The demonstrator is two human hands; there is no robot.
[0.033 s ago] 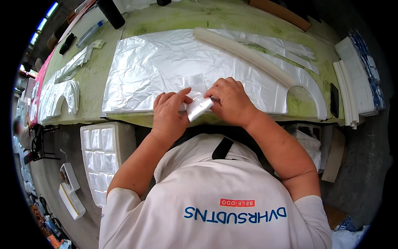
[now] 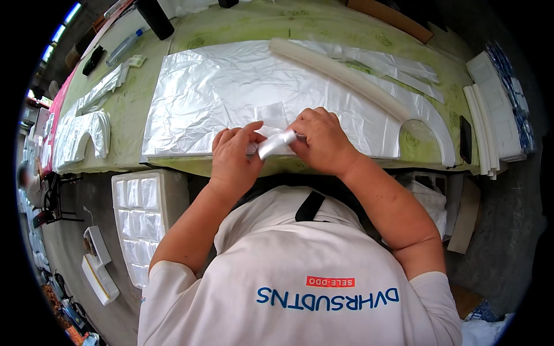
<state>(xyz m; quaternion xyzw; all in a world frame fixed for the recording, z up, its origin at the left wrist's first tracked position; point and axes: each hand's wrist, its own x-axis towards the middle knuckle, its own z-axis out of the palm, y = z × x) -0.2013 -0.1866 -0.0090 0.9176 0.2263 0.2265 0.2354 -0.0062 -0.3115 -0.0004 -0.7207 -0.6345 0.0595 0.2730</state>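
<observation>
Between my two hands is a small folded piece of clear, shiny plastic film (image 2: 273, 145), held just above the near edge of a large plastic sheet stack. My left hand (image 2: 235, 157) pinches its left end between thumb and fingers. The other end is in the curled fingers of my right hand (image 2: 318, 137), where a small dark thing shows by the thumb, too little to name. Just beyond the hands a small square plastic piece (image 2: 269, 111) lies flat on the wrinkled, silvery-clear plastic sheets (image 2: 202, 92).
A long pale tube (image 2: 340, 78) lies slantwise across the sheets, beside curved plastic offcuts (image 2: 433, 118). On the green tablecloth (image 2: 242, 26) are a bottle (image 2: 124, 47), a black cylinder (image 2: 154, 20) and a phone (image 2: 465, 138). A white box with filled compartments (image 2: 138, 216) stands below left.
The folded film has bent, its lower part rising and looking narrower between my hands. Both hands have shifted only slightly.
</observation>
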